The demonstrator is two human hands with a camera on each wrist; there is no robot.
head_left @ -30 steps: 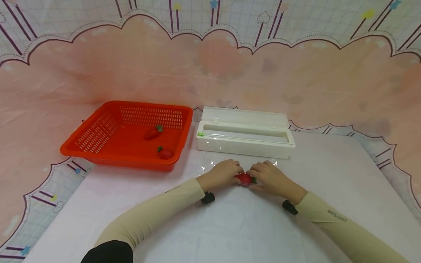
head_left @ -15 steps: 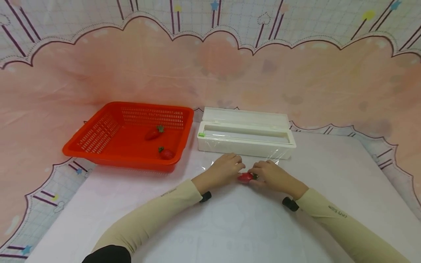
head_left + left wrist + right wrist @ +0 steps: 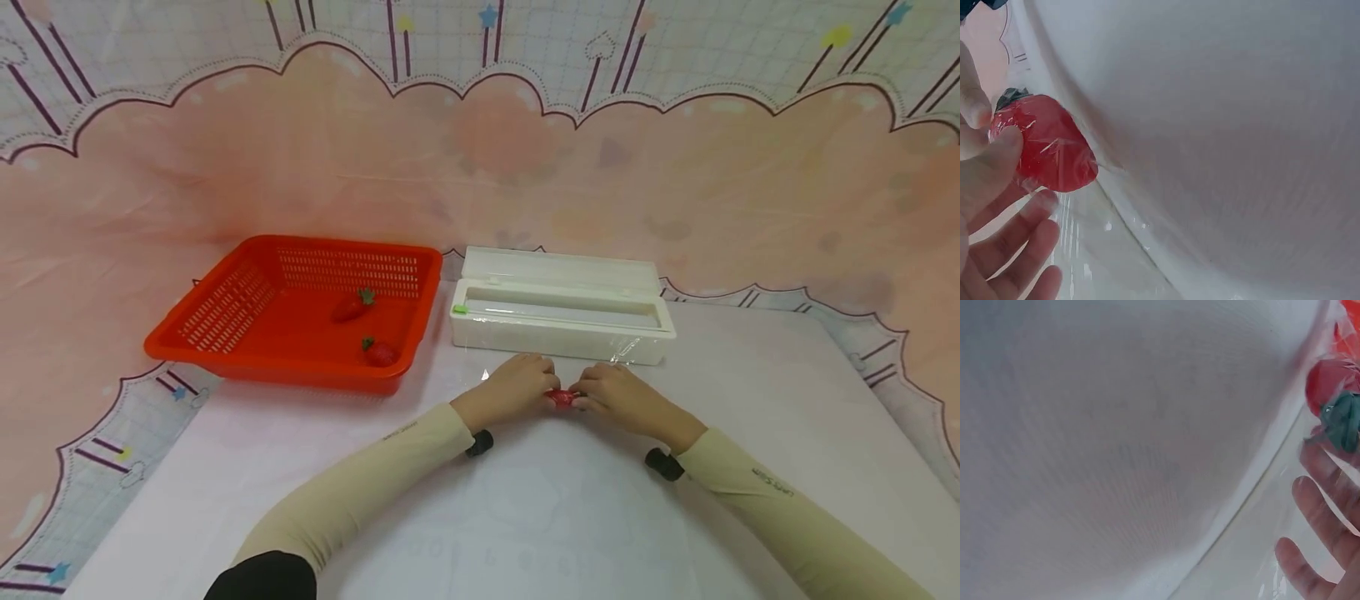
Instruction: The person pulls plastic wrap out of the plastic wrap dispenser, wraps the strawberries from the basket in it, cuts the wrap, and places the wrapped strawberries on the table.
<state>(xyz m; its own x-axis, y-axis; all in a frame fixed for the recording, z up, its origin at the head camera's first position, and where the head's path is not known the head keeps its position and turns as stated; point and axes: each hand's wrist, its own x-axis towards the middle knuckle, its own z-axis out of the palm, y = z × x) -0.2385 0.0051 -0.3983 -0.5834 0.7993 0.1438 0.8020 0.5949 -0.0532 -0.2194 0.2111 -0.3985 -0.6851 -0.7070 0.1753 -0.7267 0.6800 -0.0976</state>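
Near box [image 3: 562, 336], strawberry [image 3: 561, 399] crosswise, tip leftward

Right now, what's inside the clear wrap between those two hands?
A red strawberry with green leaves. Part of one side is covered by the left hand, so whatever lies under those fingers can't be seen.

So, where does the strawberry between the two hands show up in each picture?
Head: the strawberry is below and right of centre, between the left hand and the right hand.
Left wrist: the strawberry is at the left, about mid-height.
Right wrist: the strawberry is at the upper right edge, partly cut off.
Shared landmark: clear film, glinting in all three.
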